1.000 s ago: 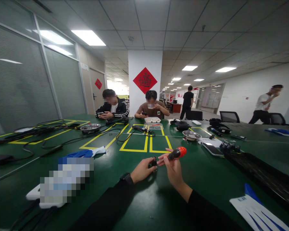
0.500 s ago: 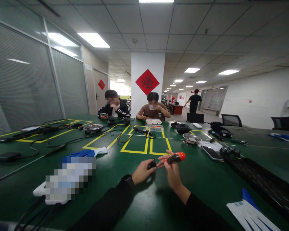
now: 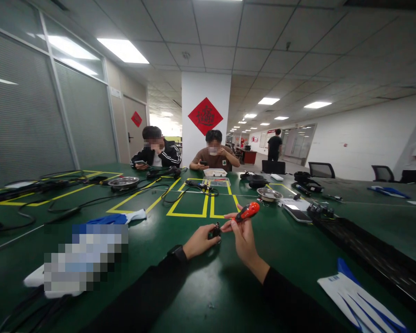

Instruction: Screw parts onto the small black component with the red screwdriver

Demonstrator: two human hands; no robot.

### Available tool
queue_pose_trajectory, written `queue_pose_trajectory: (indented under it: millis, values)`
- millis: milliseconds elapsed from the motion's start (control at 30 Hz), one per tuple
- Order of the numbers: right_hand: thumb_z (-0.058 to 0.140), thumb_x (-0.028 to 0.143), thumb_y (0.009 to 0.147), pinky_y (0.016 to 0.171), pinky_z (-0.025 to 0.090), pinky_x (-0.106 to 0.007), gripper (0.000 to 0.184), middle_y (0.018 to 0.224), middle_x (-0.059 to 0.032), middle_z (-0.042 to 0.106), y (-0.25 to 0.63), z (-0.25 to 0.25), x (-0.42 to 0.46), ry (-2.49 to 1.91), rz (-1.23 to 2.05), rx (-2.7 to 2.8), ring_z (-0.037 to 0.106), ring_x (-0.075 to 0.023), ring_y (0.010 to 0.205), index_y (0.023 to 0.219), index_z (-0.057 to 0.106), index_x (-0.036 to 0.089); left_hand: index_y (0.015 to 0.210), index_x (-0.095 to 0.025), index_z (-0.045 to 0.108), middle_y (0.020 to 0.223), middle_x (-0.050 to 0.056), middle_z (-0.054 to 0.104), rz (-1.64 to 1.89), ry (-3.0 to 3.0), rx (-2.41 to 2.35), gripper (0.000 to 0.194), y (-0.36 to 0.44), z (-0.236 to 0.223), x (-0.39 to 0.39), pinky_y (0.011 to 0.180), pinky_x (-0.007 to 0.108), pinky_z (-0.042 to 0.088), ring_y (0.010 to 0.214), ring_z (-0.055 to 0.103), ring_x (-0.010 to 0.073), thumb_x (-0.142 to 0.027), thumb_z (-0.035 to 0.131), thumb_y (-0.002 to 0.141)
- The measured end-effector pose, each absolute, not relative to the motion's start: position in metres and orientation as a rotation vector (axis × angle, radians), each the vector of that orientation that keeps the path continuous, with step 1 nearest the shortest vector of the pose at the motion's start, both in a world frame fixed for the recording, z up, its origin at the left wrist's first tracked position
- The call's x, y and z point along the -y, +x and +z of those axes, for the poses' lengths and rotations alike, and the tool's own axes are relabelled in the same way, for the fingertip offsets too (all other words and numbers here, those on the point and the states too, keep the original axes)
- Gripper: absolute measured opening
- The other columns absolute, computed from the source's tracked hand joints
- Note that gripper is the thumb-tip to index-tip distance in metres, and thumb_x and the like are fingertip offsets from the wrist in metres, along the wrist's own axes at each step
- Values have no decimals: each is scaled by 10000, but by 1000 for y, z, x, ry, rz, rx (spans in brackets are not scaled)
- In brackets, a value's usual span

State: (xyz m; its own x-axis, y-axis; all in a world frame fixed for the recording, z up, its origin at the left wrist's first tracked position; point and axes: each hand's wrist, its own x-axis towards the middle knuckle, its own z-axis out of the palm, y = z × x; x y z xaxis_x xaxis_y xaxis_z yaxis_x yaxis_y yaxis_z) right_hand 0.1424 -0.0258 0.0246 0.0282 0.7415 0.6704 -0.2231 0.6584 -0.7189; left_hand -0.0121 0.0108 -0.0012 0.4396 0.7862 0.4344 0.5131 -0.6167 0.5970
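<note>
Gripping a small, dark cylindrical part (image 3: 217,227), the left hand (image 3: 198,241) sat beside the right hand (image 3: 245,241), which clasped a rounded red-and-black tool handle (image 3: 248,211).

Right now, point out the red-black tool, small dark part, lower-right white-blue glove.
Red-black tool (image 3: 247,212): head view, handle middle.
Small dark part (image 3: 217,229): head view, upper body.
White-blue glove (image 3: 345,292): head view, white fabric.

Table (image 3: 208,286): smooth, green, glossy, throwing back light. Tool handle (image 3: 248,211): looks like plastic, slight sheen on red. Small part (image 3: 217,226): dark, metallic shine at top; body material unclear. Bowl (image 3: 269,200): polished metal. Glove (image 3: 351,298): matt cloth. Sleeve (image 3: 291,296): matt black cloth. Phone (image 3: 297,213): glossy, smooth face.
</note>
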Motion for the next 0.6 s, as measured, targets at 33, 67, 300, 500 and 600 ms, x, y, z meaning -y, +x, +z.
queue_pose_trajectory:
  millis: [33,67,300,500,600]
  values:
    - [446,257,859,657,551,-337,474,1011,-58,564,142,25,26,-488,786,1348,606,-139,708,1292,252,250,880,-146,601,825,31,633,988,2322,-1094,195,-12,-1,-11,687,242,409,743,553,165,-277,549,745]
    - [442,256,861,654,551,-337,469,1001,-57,564,142,24,25,-491,781,1349,606,-140,704,1291,254,250,879,-147,601,827,31,633,981,2323,-1086,194,-12,-1,-11,691,242,409,749,554,166,-277,552,742]
    - [453,269,857,640,541,-337,448,966,-55,559,142,19,26,-488,742,1374,590,-141,686,1270,281,243,904,-148,606,852,34,640,974,2298,-1066,215,-11,-1,-11,719,253,416,766,557,170,-272,560,735]
    - [474,285,848,638,535,-321,444,949,-51,563,141,19,29,-512,706,1373,581,-134,677,1256,307,235,892,-140,610,845,37,644,966,2259,-1072,210,-10,-1,-8,734,254,419,767,559,167,-279,535,755]
    - [464,284,853,629,536,-311,434,947,-47,559,141,21,30,-499,717,1353,586,-129,664,1253,304,240,905,-141,610,850,35,643,977,2268,-1074,218,-9,-2,-8,727,254,418,772,560,170,-282,535,756]
